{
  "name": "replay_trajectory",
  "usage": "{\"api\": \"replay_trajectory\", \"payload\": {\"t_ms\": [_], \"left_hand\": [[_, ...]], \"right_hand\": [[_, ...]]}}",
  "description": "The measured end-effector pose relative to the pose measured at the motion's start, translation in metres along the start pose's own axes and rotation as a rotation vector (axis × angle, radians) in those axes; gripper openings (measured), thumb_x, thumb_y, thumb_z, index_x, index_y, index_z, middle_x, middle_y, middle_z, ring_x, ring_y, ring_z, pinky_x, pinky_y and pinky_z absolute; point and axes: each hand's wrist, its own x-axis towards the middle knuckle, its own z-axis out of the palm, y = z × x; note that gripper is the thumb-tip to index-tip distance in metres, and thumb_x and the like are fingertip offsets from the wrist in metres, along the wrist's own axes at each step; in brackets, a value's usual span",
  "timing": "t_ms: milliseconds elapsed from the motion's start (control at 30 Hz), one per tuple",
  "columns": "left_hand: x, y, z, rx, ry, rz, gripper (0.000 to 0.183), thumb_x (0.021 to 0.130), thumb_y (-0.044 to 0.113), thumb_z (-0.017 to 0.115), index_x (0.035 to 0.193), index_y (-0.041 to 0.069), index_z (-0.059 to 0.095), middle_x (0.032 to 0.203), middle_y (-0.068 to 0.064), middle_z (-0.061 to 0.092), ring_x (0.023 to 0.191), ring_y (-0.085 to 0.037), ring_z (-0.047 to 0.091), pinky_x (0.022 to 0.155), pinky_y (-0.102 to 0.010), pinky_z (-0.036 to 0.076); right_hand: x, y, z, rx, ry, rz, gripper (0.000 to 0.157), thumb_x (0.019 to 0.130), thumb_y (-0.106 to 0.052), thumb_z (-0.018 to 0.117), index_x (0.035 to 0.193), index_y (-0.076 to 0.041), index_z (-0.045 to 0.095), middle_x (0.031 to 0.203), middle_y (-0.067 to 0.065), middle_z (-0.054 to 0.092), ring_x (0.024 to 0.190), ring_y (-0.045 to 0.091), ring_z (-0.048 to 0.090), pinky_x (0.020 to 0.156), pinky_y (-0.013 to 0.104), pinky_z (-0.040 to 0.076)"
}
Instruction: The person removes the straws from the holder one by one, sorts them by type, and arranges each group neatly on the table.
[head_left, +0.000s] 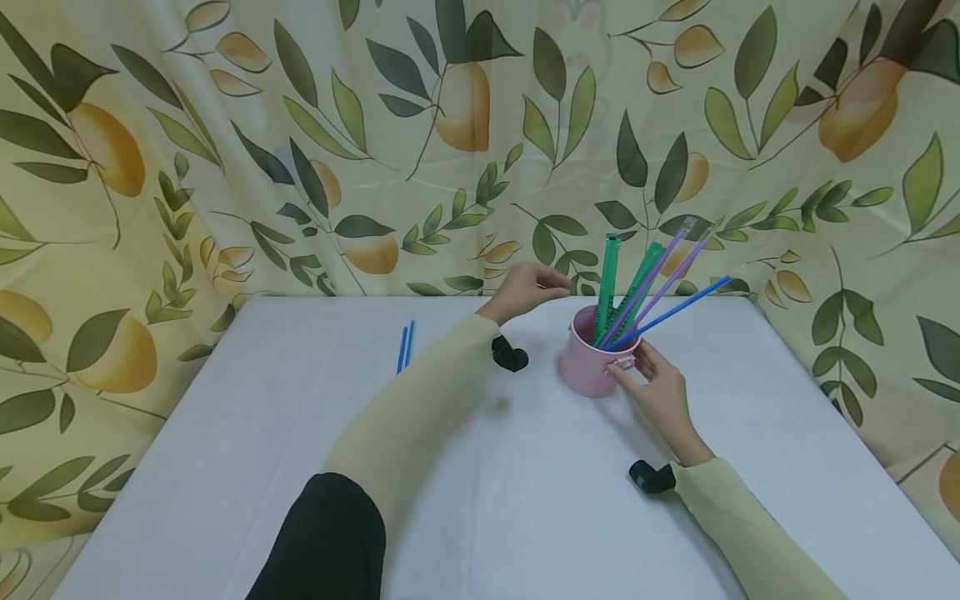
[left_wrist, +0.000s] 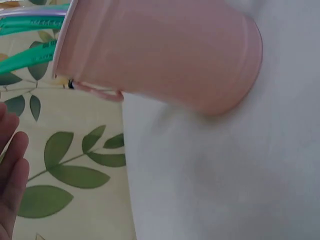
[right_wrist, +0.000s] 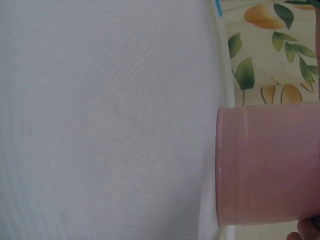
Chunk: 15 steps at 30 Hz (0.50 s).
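A pink pail [head_left: 588,371] with small side lugs stands upright at the back right of the table. Green flat strips with dark markings [head_left: 607,283], purple sticks [head_left: 648,283] and a blue stick [head_left: 675,312] lean out of its top. My right hand [head_left: 663,392] holds the pail's right side at the lug, thumb in front. To the left of the pail, my left hand [head_left: 528,290] hovers near the rim with nothing in it. In the left wrist view a gap shows between its fingers [left_wrist: 15,165] and the pail [left_wrist: 165,50].
Two thin blue sticks [head_left: 406,346] lie on the white-covered table [head_left: 540,500], left of my left forearm. A leaf-and-fruit patterned curtain [head_left: 465,208] hangs right behind the table's back edge. Black wrist cameras [head_left: 510,355] sit on both sleeves.
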Motion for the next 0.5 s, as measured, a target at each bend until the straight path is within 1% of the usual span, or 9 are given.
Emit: {"api": "replay_trajectory", "payload": {"t_ms": [233,333,367,467,500], "left_hand": [[0.006,0.011,0.012,0.013,0.035,-0.011,0.02,0.088,0.022,0.066,0.104,0.01,0.072,0.101,-0.004,0.072,0.091,-0.012,0.064,0.076,-0.015,0.051],[0.008,0.014,0.017,0.027,0.042,-0.002,0.02,0.089,0.021,0.065,0.103,0.009,0.072,0.1,-0.005,0.072,0.089,-0.013,0.064,0.078,-0.018,0.052],[0.008,0.015,0.019,0.035,0.043,-0.002,0.021,0.089,0.021,0.064,0.104,0.008,0.072,0.1,-0.005,0.072,0.089,-0.013,0.065,0.084,-0.02,0.051],[0.01,0.018,0.024,0.053,0.036,-0.005,0.021,0.09,0.022,0.063,0.104,0.008,0.072,0.1,-0.005,0.072,0.091,-0.014,0.065,0.087,-0.023,0.051],[0.01,0.019,0.025,0.058,0.034,-0.011,0.021,0.091,0.022,0.063,0.103,0.008,0.072,0.1,-0.005,0.072,0.091,-0.014,0.065,0.086,-0.022,0.051]], "right_hand": [[0.0,0.001,0.001,0.003,0.003,-0.008,0.076,0.086,-0.031,0.069,0.144,0.002,0.032,0.143,0.024,0.04,0.128,0.04,0.045,0.101,0.044,0.04],[0.0,0.001,0.0,-0.002,0.006,-0.013,0.076,0.086,-0.031,0.069,0.143,0.002,0.032,0.143,0.025,0.04,0.127,0.04,0.046,0.101,0.044,0.041],[0.0,0.001,0.0,-0.003,0.007,-0.016,0.076,0.086,-0.03,0.069,0.143,0.002,0.032,0.143,0.025,0.04,0.127,0.04,0.046,0.1,0.044,0.041],[0.0,0.001,0.0,-0.004,0.007,-0.018,0.075,0.086,-0.03,0.069,0.143,0.002,0.032,0.143,0.025,0.04,0.127,0.04,0.046,0.1,0.043,0.041],[0.0,0.001,0.0,-0.004,0.006,-0.017,0.075,0.086,-0.03,0.068,0.143,0.003,0.032,0.143,0.025,0.04,0.127,0.04,0.046,0.1,0.043,0.041]]}}
